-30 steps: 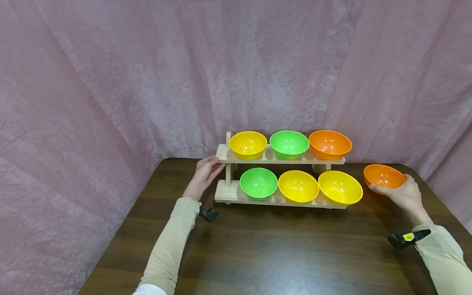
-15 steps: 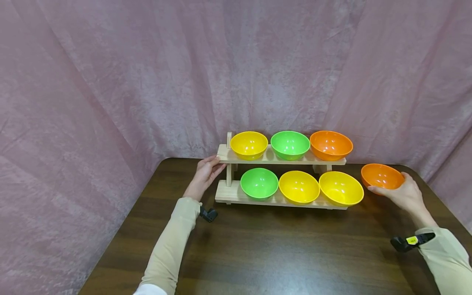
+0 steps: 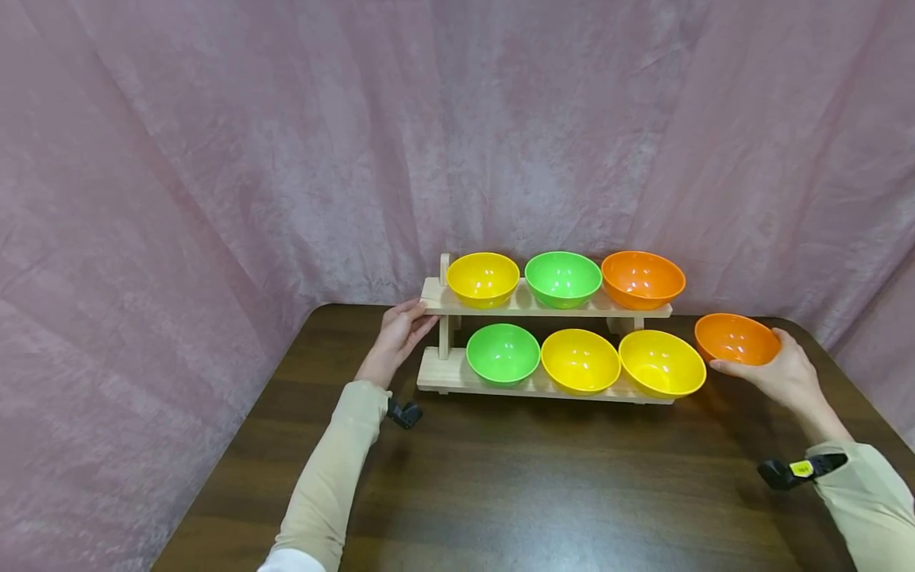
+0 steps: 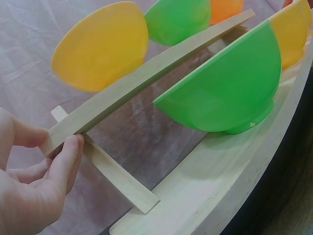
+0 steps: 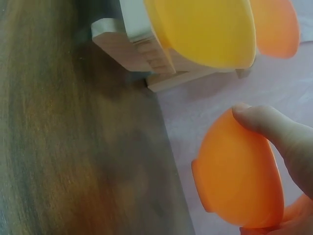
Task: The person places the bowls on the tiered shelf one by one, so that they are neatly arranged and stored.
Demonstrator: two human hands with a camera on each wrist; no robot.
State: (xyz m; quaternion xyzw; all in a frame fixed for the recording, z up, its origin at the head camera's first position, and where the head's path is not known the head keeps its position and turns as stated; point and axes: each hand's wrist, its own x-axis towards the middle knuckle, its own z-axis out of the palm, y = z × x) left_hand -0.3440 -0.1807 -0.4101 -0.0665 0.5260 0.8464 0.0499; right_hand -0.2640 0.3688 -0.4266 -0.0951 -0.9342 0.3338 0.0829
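Observation:
At the right of the head view my right hand point(image 3: 789, 373) grips an orange bowl point(image 3: 736, 340) by its side, thumb near the rim. In the right wrist view this orange bowl point(image 5: 237, 171) shows its outer wall and foot, apart from the rack. My left hand point(image 3: 397, 338) pinches the left end of the upper shelf point(image 4: 122, 90) of a two-tier wooden rack point(image 3: 443, 369), thumb above and fingers below. On the upper tier stand a yellow bowl point(image 3: 482, 280), a green bowl point(image 3: 562, 280) and another orange bowl point(image 3: 642, 280).
On the lower tier sit a green bowl point(image 3: 503, 353) and two yellow bowls, the right one point(image 3: 661, 364) reaching past the shelf's end, close to the held bowl. A dark wooden table point(image 3: 543, 477) carries the rack. A pink curtain point(image 3: 457, 143) hangs behind.
My right hand has brought the orange bowl a little to the left, nearer the rack's right end. The left hand keeps its pinch on the shelf.

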